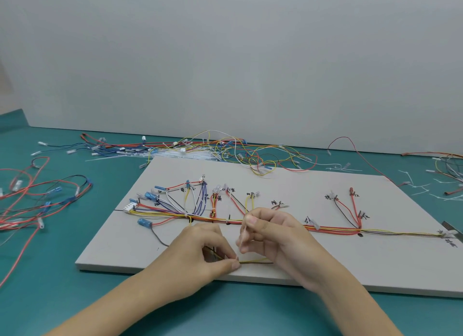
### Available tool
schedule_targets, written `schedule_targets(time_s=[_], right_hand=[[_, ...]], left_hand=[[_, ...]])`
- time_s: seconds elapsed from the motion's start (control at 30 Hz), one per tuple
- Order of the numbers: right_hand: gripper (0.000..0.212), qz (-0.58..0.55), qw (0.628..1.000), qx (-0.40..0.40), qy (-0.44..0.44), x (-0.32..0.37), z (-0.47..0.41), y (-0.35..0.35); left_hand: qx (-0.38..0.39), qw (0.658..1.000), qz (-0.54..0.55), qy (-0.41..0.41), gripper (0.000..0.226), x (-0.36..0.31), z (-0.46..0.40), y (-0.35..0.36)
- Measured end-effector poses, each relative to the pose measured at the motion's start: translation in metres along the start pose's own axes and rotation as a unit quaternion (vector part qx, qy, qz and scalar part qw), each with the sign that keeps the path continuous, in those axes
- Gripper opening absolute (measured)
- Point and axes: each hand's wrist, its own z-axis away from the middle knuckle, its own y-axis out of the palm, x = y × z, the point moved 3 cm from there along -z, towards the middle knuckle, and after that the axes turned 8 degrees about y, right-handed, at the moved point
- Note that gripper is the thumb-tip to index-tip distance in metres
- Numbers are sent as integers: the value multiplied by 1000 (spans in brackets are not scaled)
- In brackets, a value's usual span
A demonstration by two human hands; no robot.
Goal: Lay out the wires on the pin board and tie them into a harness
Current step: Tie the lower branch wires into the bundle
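head view: left hand [210, 245] pinches wires [253, 261] beside right hand [270, 233].

Evenly and softly lit, fairly bright, probably from overhead. Faint, soft shadows under the hands [253, 240] and along the near edge of the board [325, 205]. No glare. Wide-angle bending at the edges: bench [50, 298] line curved. Fingertips slightly smeared by motion. Far wires [225, 150] soft, labels barely legible.
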Motion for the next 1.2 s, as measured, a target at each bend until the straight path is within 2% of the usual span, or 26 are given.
schedule_targets(time_s=[0.07,0.17,0.23,0.3,0.33,0.4,0.43,0.47,0.53,0.63,0.77,1.0,1.2], right_hand=[[26,-16,999,-41,2,1,-1,-5],[33,-50,990,-132,-8,-2,-3,-17],[32,-53,981,-187,-27,-1,-3,-24],[32,-43,974,-219,-45,1,-2,-28],[32,-34,971,-231,-49,2,-1,-30],[32,-9,967,-249,-48,3,0,-31],[31,5,966,-255,-45,4,0,-31],[29,18,965,-260,-41,4,0,-31],[28,32,963,-265,-35,4,0,-31],[28,37,964,-261,-27,3,-1,-30],[29,20,974,-224,9,-1,-2,-28],[30,13,977,-215,13,-3,-2,-27],[29,20,976,-215,16,-3,-2,-28]], left_hand=[[19,1000,-10,-11,14,-3,-1,-2],[83,996,-35,-15,42,-13,-12,-14],[77,997,5,-14,40,-17,-29,-35],[-8,999,39,-5,21,-8,-57,-62],[-67,998,21,-6,15,4,-73,-76],[-152,982,-101,-46,14,39,-102,-102],[-162,969,-165,-83,18,61,-114,-112],[-148,958,-214,-122,23,83,-124,-119],[-67,938,-284,-185,32,124,-136,-123],[22,914,-341,-219,34,153,-142,-117],[16,924,-274,-266,43,162,-149,-120],[58,904,-307,-291,45,167,-155,-116],[32,899,-337,-279,44,166,-154,-115]])
